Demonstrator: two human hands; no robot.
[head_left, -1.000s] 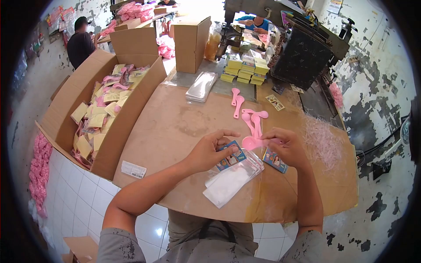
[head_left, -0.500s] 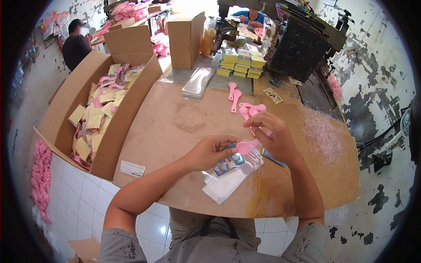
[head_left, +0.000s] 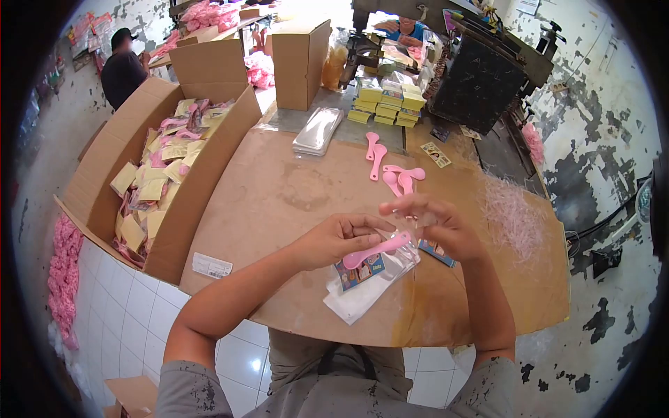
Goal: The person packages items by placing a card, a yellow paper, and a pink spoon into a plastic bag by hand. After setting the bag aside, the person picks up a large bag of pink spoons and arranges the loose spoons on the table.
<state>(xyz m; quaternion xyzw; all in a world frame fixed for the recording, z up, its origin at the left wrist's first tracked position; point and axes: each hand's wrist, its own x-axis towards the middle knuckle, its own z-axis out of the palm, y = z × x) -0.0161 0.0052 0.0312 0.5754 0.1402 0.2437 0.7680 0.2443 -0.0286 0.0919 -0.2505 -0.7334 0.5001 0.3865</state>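
Overlapping the printed card (head_left: 361,274) and clear bags (head_left: 352,303) near the table's (head_left: 265,230) front edge: one pink spoon (head_left: 376,251), can't tell if inside film. Left hand (head_left: 334,240) curled right beside it; can't tell what it pinches. Right hand (head_left: 446,226) has thumb and fingers apart, near the handle end. Risk: slick film could let spoon or card skew if left-hand support slackens. Label (head_left: 211,266) by table's near-left corner: print too small. Card lettering unreadable; black box (head_left: 481,90) scrawl illegible.
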